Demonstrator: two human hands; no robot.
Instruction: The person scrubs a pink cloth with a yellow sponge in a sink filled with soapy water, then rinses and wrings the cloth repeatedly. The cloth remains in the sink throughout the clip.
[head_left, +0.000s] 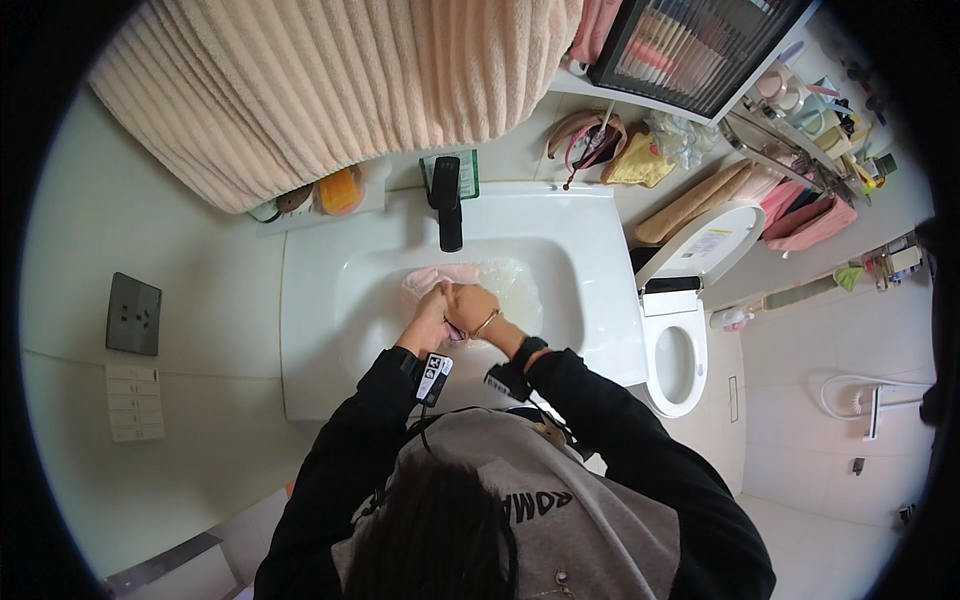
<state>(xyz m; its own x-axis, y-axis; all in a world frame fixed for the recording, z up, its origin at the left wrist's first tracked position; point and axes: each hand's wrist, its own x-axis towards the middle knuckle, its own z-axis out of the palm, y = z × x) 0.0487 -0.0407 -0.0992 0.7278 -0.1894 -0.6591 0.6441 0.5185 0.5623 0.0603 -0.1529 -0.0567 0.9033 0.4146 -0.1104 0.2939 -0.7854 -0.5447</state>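
Both my hands meet over the basin of a white washbasin (600, 300). My left hand (429, 315) and my right hand (471, 306) are closed together on a pink cloth (433, 279), part of which spreads out behind them in the basin. A darker purplish fold (455, 334) shows just below my fingers. Foamy water (514, 289) lies in the basin to the right of the cloth. A black faucet (448, 202) stands behind the basin, above my hands in the view. My palms and several fingertips are hidden.
A ribbed beige towel (337, 82) hangs over the back left of the washbasin. An orange item (341, 191) sits on a small ledge beneath it. To the right stands a toilet (675, 367) with its lid raised. A dark-framed cabinet (690, 45) is at the upper right.
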